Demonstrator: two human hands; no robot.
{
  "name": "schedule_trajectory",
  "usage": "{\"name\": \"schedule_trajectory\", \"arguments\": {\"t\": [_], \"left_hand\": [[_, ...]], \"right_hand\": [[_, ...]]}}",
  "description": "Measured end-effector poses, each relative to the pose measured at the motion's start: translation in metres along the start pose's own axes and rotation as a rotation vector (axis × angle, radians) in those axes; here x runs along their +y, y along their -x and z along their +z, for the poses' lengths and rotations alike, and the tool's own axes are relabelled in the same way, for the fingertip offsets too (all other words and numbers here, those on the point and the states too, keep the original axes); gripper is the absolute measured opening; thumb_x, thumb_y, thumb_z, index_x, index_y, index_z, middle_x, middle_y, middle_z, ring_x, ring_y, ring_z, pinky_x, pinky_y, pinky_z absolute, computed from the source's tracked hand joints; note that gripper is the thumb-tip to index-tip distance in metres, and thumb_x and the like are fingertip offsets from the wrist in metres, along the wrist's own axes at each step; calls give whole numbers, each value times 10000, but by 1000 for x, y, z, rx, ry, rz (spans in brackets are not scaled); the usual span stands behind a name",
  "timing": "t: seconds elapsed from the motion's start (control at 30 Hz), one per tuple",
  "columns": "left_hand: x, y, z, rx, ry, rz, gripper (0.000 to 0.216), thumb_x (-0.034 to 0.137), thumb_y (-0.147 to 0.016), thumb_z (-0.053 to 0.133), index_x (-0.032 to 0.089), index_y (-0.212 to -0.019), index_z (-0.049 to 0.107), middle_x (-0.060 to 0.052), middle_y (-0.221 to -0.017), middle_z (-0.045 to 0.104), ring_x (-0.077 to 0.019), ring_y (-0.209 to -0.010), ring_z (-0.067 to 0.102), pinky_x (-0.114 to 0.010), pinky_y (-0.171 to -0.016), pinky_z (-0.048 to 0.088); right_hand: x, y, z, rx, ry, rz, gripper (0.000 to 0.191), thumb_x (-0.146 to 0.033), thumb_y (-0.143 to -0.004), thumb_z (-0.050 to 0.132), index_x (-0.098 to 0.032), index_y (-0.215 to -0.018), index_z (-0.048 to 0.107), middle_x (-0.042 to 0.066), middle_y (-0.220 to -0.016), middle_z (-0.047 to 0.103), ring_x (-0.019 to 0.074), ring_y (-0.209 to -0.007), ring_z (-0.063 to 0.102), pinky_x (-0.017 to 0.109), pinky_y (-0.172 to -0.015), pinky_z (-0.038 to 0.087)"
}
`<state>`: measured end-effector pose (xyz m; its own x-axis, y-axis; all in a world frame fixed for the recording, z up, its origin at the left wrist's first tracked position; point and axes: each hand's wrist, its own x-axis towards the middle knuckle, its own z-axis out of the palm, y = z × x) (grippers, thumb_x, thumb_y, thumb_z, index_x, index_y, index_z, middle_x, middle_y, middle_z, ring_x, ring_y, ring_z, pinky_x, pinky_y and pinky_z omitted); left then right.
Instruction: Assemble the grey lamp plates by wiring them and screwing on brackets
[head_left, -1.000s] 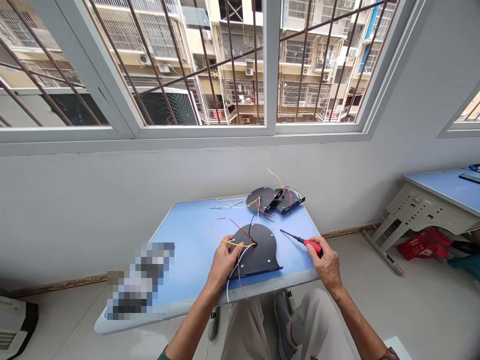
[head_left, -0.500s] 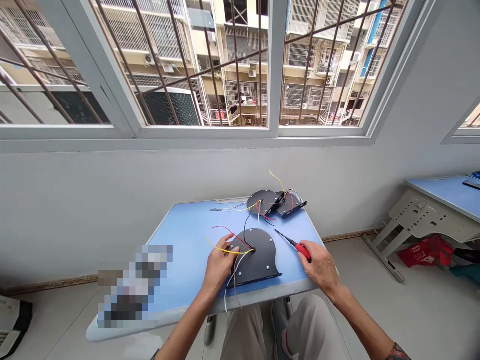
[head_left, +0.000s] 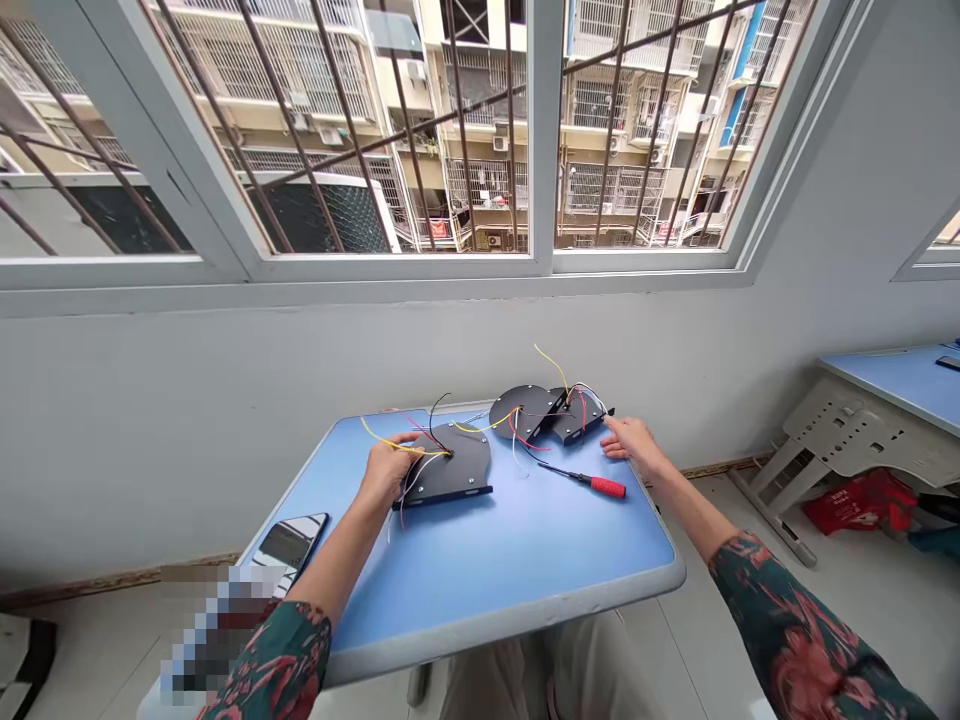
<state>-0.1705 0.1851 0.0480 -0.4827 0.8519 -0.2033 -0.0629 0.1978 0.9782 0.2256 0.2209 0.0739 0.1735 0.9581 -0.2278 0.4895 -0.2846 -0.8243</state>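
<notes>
My left hand [head_left: 390, 468] grips the left edge of a black half-round plate [head_left: 457, 465], which has bolts in its face, a flange along its front edge, and yellow, red, black and white wires coming from a central hole. At the back right of the desk, my right hand [head_left: 630, 440] has its fingertips at the flanged end of another black plate [head_left: 577, 425] with similar wires. A third black wired plate [head_left: 521, 408] lies against it on the left. In front of them rests a screwdriver [head_left: 606, 487] with a red handle, untouched.
The blue desk [head_left: 525, 570] has a grey rim and stands below a barred window. A phone [head_left: 291, 545] lies at the left edge, beside a blurred-out patch. Another desk [head_left: 892, 385] stands to the right, with a red bag [head_left: 855, 505] beneath it.
The wired plate has moved left and farther back with my left hand. My right hand has let go of the screwdriver, left it on the desk and reached to the back right plate.
</notes>
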Motion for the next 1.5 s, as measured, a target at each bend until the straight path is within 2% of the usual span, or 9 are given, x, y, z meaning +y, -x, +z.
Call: {"name": "schedule_trajectory", "arguments": {"t": [0.3,0.5,0.63,0.73,0.8,0.93,1.07,1.27,1.5], "left_hand": [[2,-11,1,-33,-190,137,361,201,-482,738,170,-838,686,-20,-665,695,-199,-607,645,-270,-562,476],[29,9,-23,196,-381,331,362,115,-640,603,173,-980,711,-144,-1064,725,-378,-1193,603,-502,-1074,422],[47,61,24,414,-620,903,384,173,-885,490,179,-1242,631,-154,-1310,608,-344,-1266,525,-523,-1142,353],[44,90,93,-13,-904,1128,357,222,-944,509,199,-1287,606,-141,-1316,606,-298,-1254,528,-430,-1111,405],[36,93,135,-224,-1106,1089,521,299,-866,679,165,-1356,561,-188,-1434,536,-365,-1366,446,-474,-1140,372],[17,73,179,-273,-1307,915,473,152,-821,674,118,-1286,600,-270,-1392,541,-440,-1300,511,-577,-1068,393],[8,54,179,-287,-1316,911,254,52,-864,503,77,-1056,668,-253,-1172,632,-346,-1073,635,-464,-937,489],[5,45,167,-286,-1297,945,268,37,-864,492,138,-1033,674,-187,-1218,635,-297,-1145,598,-440,-1082,420],[5,55,174,-295,-1265,940,293,3,-849,456,105,-985,694,-216,-1141,653,-329,-1119,586,-474,-1010,445]], "right_hand": [[-24,-22,38,-52,-332,177,386,-397,-973,637,-164,-1278,609,99,-1259,641,220,-1060,660,428,-890,584],[-13,-17,23,-38,-394,181,369,-393,-975,635,-163,-1263,616,94,-1237,649,209,-1034,665,412,-872,588],[-10,-18,20,-44,-400,174,365,-392,-975,635,-167,-1261,617,91,-1237,649,210,-1036,665,414,-874,588],[-8,-19,22,-42,-395,174,360,-389,-975,636,-162,-1254,618,88,-1219,655,204,-1017,669,405,-858,591],[-7,-19,22,-41,-388,175,352,-388,-976,636,-159,-1242,622,85,-1199,660,196,-994,672,391,-841,595],[-7,-21,18,-30,-372,176,355,-393,-975,636,-162,-1244,624,86,-1207,659,201,-1005,671,398,-851,593],[-7,-27,7,4,-364,174,356,-394,-972,640,-159,-1238,627,88,-1202,660,202,-1004,671,397,-852,593],[6,-26,-25,76,-424,119,244,-361,-954,665,-122,-1002,670,31,-877,704,124,-707,675,267,-635,584],[24,21,-71,177,-523,11,55,-185,-709,628,-162,-669,598,51,-539,674,161,-472,660,222,-436,549]]}}
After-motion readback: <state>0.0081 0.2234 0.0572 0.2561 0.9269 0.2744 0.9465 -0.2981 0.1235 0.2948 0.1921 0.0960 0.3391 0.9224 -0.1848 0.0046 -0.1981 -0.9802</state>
